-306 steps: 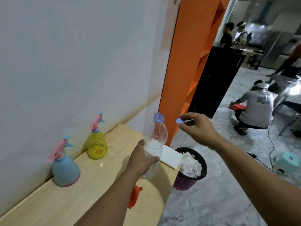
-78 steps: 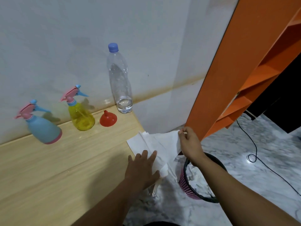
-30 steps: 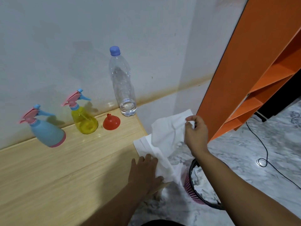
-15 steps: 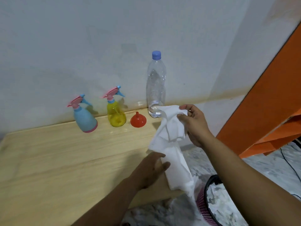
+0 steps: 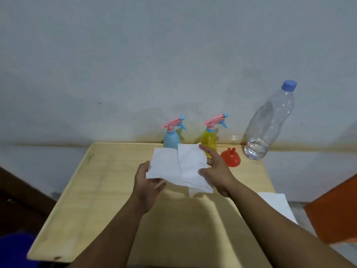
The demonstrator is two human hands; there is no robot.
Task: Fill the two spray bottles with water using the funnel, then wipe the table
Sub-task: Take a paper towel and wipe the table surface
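Above the table's (image 5: 116, 200) middle, left hand (image 5: 147, 187) and right hand (image 5: 216, 174) pinch a white tissue (image 5: 180, 168), likely folding it before pressing down to wipe.

two bare forearms, no sleeves, bare hands

hands: left hand (image 5: 148, 183) and right hand (image 5: 217, 172) both holding a white tissue (image 5: 180, 167) up over the wooden table (image 5: 100, 190), one on each side
back row: blue spray bottle (image 5: 172, 135) and yellow spray bottle (image 5: 209, 139) by the wall, both with pink triggers, partly hidden by the tissue
funnel: red funnel (image 5: 230, 158) sitting wide end down, just right of the yellow one
far right: water bottle (image 5: 270, 122), blue cap on, only a little water at the bottom
extra: more white paper (image 5: 278, 204) at the table's right edge
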